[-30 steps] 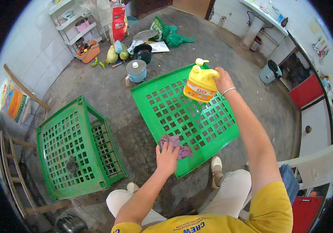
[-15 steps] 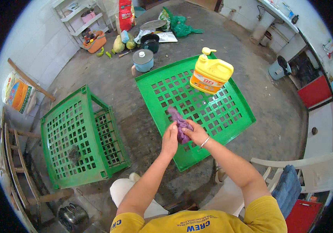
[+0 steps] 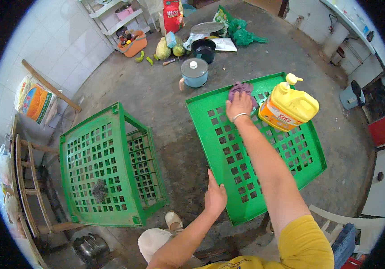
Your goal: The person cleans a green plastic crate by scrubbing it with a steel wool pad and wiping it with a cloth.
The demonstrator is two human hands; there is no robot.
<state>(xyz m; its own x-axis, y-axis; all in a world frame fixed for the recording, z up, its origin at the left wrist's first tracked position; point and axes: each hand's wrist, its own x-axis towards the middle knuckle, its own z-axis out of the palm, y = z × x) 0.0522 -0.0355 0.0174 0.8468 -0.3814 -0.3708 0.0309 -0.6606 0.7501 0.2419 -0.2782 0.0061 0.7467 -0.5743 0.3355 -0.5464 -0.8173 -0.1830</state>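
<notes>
Perhaps the left hand [image 3: 215, 198], grip unclear, is steadying the rack [image 3: 202, 123] while the spread right hand [image 3: 240, 106] is pressing cloth [image 3: 241, 87].

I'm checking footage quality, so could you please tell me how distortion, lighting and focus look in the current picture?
Head view: black corners, and the wooden frame at left looks bowed; head view: plastic bags at far left look pale, washed out; head view: bottle and tray look fairly sharp.

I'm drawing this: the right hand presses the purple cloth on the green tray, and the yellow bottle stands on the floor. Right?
Not quite: the head view shows the yellow bottle standing on the green tray, not the floor. The rest fits.
</notes>
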